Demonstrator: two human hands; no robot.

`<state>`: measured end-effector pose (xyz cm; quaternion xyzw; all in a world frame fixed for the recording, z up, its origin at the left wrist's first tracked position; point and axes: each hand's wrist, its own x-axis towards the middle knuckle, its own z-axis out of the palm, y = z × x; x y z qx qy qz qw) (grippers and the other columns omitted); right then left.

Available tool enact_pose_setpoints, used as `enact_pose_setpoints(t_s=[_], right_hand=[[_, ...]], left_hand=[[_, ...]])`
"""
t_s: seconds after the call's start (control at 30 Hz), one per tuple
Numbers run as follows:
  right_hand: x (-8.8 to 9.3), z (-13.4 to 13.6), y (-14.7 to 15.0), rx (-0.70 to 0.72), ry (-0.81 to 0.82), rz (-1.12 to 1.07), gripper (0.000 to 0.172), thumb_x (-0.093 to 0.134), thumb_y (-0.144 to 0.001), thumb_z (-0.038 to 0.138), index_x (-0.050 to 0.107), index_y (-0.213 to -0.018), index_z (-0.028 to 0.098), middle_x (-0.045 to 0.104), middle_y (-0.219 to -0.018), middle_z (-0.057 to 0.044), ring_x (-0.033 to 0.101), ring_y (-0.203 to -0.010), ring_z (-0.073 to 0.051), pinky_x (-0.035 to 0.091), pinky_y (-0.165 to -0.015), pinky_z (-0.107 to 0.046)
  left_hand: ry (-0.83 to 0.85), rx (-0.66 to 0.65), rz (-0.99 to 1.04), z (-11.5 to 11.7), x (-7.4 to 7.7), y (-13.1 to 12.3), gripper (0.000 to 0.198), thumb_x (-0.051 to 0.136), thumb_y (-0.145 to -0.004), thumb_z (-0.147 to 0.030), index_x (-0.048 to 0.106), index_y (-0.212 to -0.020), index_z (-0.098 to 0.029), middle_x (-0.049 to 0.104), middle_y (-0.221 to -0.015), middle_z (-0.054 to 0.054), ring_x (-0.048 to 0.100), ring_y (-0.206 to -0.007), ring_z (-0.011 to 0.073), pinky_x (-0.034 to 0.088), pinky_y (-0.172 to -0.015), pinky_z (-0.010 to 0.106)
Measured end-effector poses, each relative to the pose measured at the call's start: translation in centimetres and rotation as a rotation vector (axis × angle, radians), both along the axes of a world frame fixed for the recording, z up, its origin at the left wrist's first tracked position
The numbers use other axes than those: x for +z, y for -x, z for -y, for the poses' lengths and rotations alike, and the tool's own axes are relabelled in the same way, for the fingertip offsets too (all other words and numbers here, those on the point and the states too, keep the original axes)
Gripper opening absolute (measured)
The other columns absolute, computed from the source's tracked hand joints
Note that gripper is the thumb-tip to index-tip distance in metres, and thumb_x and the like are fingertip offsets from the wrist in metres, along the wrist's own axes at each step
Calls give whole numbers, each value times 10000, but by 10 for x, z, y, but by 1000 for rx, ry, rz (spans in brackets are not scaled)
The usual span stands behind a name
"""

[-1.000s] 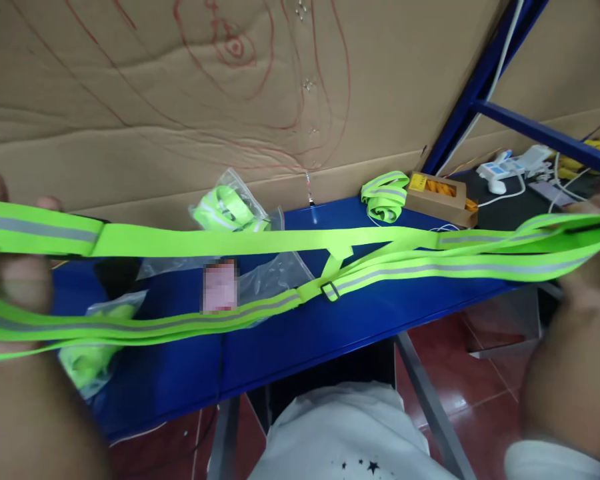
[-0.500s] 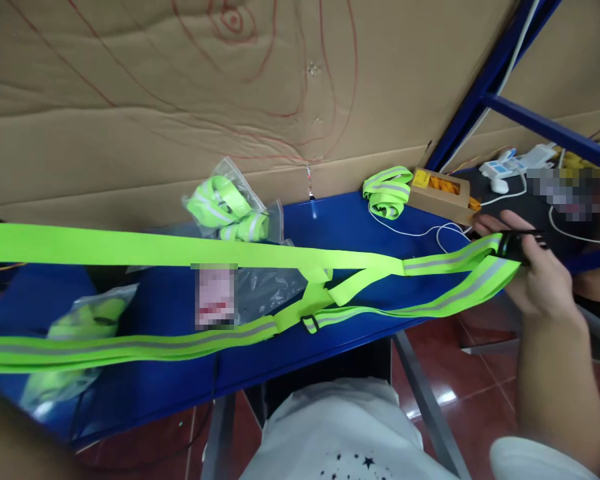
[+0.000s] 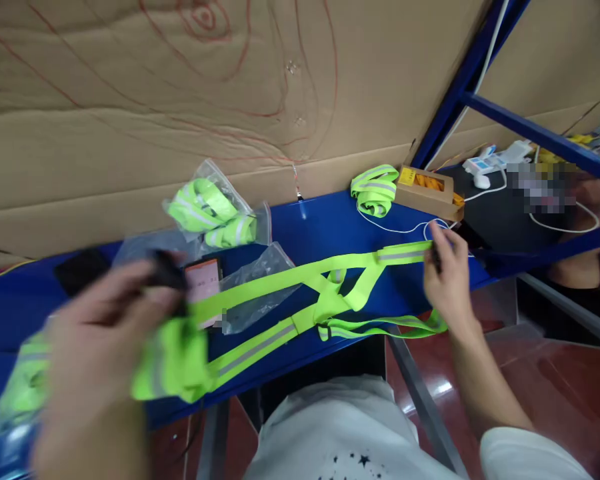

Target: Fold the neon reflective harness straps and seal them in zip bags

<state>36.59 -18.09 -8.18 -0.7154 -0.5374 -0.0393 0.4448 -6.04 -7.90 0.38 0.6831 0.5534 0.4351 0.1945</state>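
Note:
Between my hands hangs a neon yellow-green reflective harness of flat straps with grey stripes, above the blue table. My left hand, blurred by motion, is closed on its left end, where a black buckle and bunched strap show. My right hand is closed around the right end at a dark buckle, mostly hidden by the fingers. One right-hand strap loop sags over the table's front edge. A black slider sits on the lower strap near the middle.
Bagged green straps and a rolled strap lie at the back of the blue table. A cardboard box with orange contents stands beside them. A phone and clear bag lie under the harness. Another person's arm is at right.
My left hand has come into view with the harness's left end. My right hand has moved left and closed around its end. The straps have slackened.

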Motion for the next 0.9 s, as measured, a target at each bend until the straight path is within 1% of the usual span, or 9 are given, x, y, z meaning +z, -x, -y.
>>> enact_pose_setpoints(t_s=[0.07, 0.17, 0.27, 0.43, 0.53, 0.63, 0.7, 0.77, 0.9], right_hand=[[-1, -3, 42, 101, 71, 73, 751, 494, -864, 42, 471, -1567, 307, 451, -1492, -151, 450, -1408, -323, 431, -1157, -508], [1, -4, 94, 214, 116, 171, 935, 443, -784, -31, 323, -1628, 353, 412, -1504, -123, 440, -1397, -329, 442, -1146, -566], [4, -4, 122, 293, 121, 222, 962, 404, -809, -40, 190, -1663, 347, 424, -1445, -138, 471, -1347, -315, 499, -1091, -541], [3, -5, 132, 299, 177, 315, 939, 408, -862, -29, 96, -1679, 313, 452, -1415, -174, 512, -1231, -331, 542, -1002, -541], [0, -3, 136, 362, 245, 358, 929, 413, -876, -26, 51, -1685, 252, 465, -1429, -209, 532, -1161, -334, 555, -970, -554], [2, 2, 138, 482, 298, 332, 889, 414, -917, -4, 21, -1683, 216, 374, -1546, -240, 471, -1329, -366, 521, -1052, -563], [6, 5, 131, 620, 326, 274, 855, 467, -974, 89, 8, -1681, 231, 294, -1627, -225, 379, -1460, -369, 478, -1125, -560], [13, 7, 119, 746, 351, 170, 896, 585, -992, 274, 8, -1677, 254, 307, -1649, -194, 360, -1499, -350, 439, -1171, -566], [29, 8, 91, 879, 365, -43, 1072, 805, -789, 597, 216, -1636, 304, 421, -1613, -149, 387, -1505, -361, 341, -1230, -612]], left_hand=[[116, -167, 3, 20, -19, -40, 407, 791, -816, -550, 757, -1082, -244, 780, -1046, 39, 734, -879, 237, 640, -799, 419], [137, -464, -26, 51, -38, -93, 291, 700, -932, -386, 733, -1185, -248, 755, -1153, 64, 728, -1023, 230, 622, -875, 373], [108, -498, -72, 66, -47, -118, 306, 626, -986, -315, 682, -1268, -210, 727, -1155, 90, 706, -1064, 226, 592, -930, 378], [107, -517, -200, 61, -58, -117, 348, 550, -1024, -323, 623, -1331, -177, 701, -1179, 128, 680, -1093, 279, 572, -935, 460], [151, -556, -244, 55, -63, -114, 367, 521, -1038, -344, 602, -1360, -188, 690, -1209, 136, 677, -1094, 288, 571, -913, 463], [217, -597, -142, 48, -61, -112, 379, 521, -1042, -329, 578, -1400, -216, 678, -1252, 119, 662, -1154, 254, 557, -959, 417], [281, -643, -55, 44, -56, -108, 389, 555, -1031, -326, 584, -1409, -238, 684, -1277, 97, 658, -1178, 228, 542, -996, 387], [363, -691, 9, 40, -49, -102, 409, 615, -1005, -361, 608, -1402, -264, 690, -1315, 72, 656, -1204, 221, 532, -1025, 374], [499, -772, 112, 39, -33, -91, 437, 687, -959, -418, 651, -1383, -322, 692, -1366, 35, 654, -1233, 228, 524, -1060, 365]])
